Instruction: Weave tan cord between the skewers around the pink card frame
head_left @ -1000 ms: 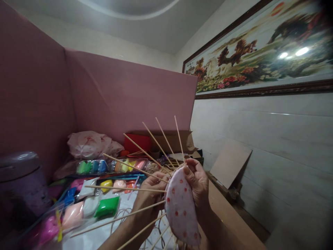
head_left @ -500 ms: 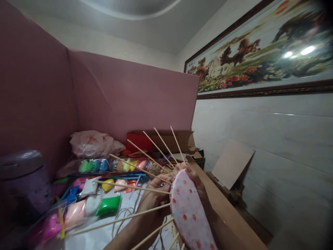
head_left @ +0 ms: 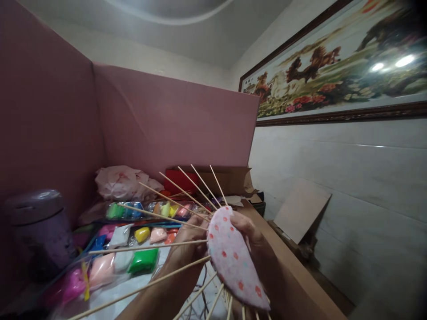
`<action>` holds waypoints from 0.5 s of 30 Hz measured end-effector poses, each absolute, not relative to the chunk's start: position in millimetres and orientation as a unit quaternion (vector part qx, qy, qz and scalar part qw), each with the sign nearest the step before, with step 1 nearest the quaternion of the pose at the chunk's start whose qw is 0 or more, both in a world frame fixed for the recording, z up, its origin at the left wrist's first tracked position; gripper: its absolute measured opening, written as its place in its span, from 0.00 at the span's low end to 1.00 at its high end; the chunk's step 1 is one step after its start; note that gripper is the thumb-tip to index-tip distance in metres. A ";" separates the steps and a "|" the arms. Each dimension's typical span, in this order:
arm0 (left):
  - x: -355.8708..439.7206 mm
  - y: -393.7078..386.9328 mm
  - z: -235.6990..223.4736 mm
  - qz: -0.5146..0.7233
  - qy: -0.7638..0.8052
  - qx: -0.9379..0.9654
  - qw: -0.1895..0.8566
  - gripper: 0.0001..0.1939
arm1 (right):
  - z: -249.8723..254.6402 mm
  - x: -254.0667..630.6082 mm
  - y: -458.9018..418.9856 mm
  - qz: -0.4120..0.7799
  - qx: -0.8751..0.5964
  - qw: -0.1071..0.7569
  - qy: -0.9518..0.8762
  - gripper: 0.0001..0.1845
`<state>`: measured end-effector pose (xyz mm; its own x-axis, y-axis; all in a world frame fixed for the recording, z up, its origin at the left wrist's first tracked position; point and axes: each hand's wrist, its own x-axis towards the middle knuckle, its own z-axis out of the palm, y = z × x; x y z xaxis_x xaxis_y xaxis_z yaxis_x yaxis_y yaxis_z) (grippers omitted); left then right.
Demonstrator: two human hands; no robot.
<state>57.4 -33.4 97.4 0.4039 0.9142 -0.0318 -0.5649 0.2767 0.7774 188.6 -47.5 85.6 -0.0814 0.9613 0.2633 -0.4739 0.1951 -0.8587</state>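
Note:
A half-round piece covered in pale pink cloth with red spots [head_left: 230, 262] is held up in front of me, its straight edge on the right. Several thin wooden sticks [head_left: 150, 246] fan out from its curved edge to the left, upward and downward. My right hand [head_left: 248, 227] is closed on the upper straight edge, thumb in front. Behind the curved edge is my left hand [head_left: 188, 238], closed at the back of the piece among the sticks, its fingertips hidden.
Bagged coloured clay, such as a green pack [head_left: 144, 261], covers the table at left. A lilac lidded container [head_left: 38, 231] stands at far left. Behind are a plastic bag [head_left: 125, 182] and cardboard [head_left: 230, 180]. A board [head_left: 302, 209] leans against the right wall.
The spotted piece has tilted, showing more of its face, and shifted slightly left since half a second ago. Its sticks have swung with it. Both hands keep hold of it.

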 end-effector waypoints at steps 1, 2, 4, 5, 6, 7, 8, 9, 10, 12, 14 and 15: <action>57.4 -33.9 98.8 0.490 0.246 0.355 0.758 0.14 | 85.7 188.4 -47.7 0.585 -0.256 0.620 -0.456 0.09; 57.5 -34.6 100.0 0.492 0.242 0.356 0.757 0.13 | 85.6 188.2 -47.6 0.590 -0.250 0.620 -0.452 0.09; 57.7 -35.4 101.5 0.495 0.235 0.359 0.755 0.12 | 84.6 187.8 -47.5 0.590 -0.261 0.625 -0.441 0.09; 57.6 -35.2 101.6 0.495 0.234 0.364 0.753 0.11 | 83.9 187.8 -47.3 0.585 -0.275 0.627 -0.435 0.09; 57.2 -34.5 101.4 0.495 0.234 0.377 0.747 0.10 | 83.1 187.8 -47.0 0.578 -0.291 0.630 -0.429 0.10; 56.6 -33.2 100.8 0.494 0.238 0.397 0.736 0.10 | 82.2 188.0 -46.6 0.568 -0.303 0.636 -0.425 0.11; 55.8 -31.5 99.9 0.498 0.242 0.422 0.718 0.10 | 81.2 188.3 -45.8 0.556 -0.312 0.644 -0.423 0.11; 54.9 -29.4 98.9 0.502 0.244 0.451 0.697 0.11 | 80.1 188.6 -44.9 0.546 -0.316 0.648 -0.427 0.11; 54.0 -27.3 97.9 0.505 0.245 0.478 0.676 0.12 | 79.1 188.9 -43.8 0.537 -0.320 0.649 -0.433 0.12; 52.8 -23.5 96.1 0.507 0.254 0.514 0.643 0.14 | 77.2 189.2 -41.6 0.520 -0.328 0.648 -0.450 0.13; 52.6 -21.1 94.9 0.504 0.264 0.529 0.630 0.15 | 76.0 188.9 -40.3 0.503 -0.334 0.648 -0.465 0.14; 53.1 -20.6 94.5 0.501 0.269 0.532 0.627 0.16 | 75.6 188.7 -40.1 0.499 -0.331 0.648 -0.471 0.14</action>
<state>53.1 -20.6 94.5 0.3527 0.9151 0.1953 -0.3422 -0.0681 0.9372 188.7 -40.1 75.6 0.0579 0.9583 0.2798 -0.3350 0.2827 -0.8988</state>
